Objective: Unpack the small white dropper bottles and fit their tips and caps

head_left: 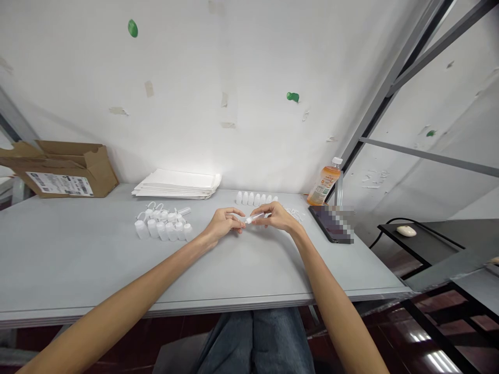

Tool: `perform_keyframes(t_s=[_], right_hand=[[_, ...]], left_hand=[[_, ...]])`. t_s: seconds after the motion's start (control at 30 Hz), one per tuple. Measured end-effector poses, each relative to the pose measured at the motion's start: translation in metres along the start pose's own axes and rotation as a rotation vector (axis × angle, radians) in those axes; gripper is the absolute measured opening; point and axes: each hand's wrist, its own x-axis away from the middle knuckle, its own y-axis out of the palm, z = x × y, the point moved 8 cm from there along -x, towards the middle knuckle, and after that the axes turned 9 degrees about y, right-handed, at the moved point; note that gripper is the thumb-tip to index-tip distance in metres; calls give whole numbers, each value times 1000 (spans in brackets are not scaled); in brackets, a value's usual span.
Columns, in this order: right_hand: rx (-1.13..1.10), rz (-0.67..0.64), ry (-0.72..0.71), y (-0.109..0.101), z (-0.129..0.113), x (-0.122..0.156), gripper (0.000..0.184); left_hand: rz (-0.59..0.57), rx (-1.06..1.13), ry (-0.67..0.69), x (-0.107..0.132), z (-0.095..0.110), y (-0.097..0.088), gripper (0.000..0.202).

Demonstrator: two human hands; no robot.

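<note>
Above the middle of the grey table, my right hand (274, 215) is closed on a small clear tube with a white tip (255, 218), held tilted. My left hand (226, 223) meets it from the other side, thumb and fingers pinched right at the white tip. Whatever lies between those left fingertips is too small to make out. Left of my hands stands a cluster of small white squeeze bottles (161, 228), several with looped cap straps. Behind my hands is a row of small white bottles (256, 199). Small white parts (295, 214) lie just past my right hand.
A stack of white paper or envelopes (177, 184) lies against the wall, with an open cardboard box (66, 169) at far left. An orange drink bottle (325, 182) and a dark phone (331, 224) are at the right. The table's front edge (234, 304) runs before my lap.
</note>
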Motion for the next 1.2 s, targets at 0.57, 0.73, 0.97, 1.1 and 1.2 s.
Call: perform_keyframes(t_s=[0.57,0.73,0.97,1.1,1.2], right_hand=[[-199,63,44,-27,5,12,24],[-260,5,39,-19,10,9,28],[-295,12,57,-4,13,2,34],[-322,48,55,0,10,1,37],[-351,42,53,3,10,0,41]], left_hand=[[-82,138,16,5,5,5,34],[-48,92,61,2,3,2,32],[135,-262,239,3,15,-11,44],[252,-451,399,8,31,-18,31],[217,-498,442,8,32,-15,21]])
